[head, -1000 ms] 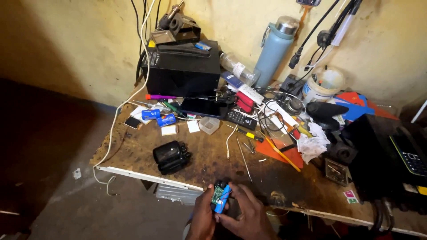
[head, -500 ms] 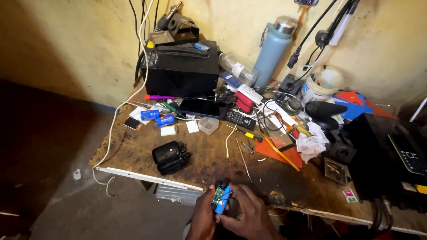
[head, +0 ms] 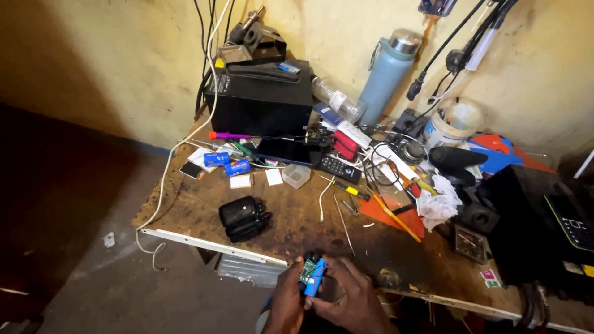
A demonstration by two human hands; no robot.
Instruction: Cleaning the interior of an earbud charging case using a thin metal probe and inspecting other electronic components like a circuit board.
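Worn wooden workbench [head: 297, 222], stained and cluttered: large black box-shaped battery [head: 263, 99] at the back by the wall, tall pale-blue metal bottle [head: 387, 77] to its right, small black pouch-like case [head: 243, 218] near the front edge. Below that edge, left hand [head: 286, 306] and right hand [head: 346, 303] are both closed around a small blue plastic device with an exposed green circuit board [head: 312, 275]. Device sits between the fingertips, long axis roughly upright, tilted slightly right; both hands equally near, touching it.
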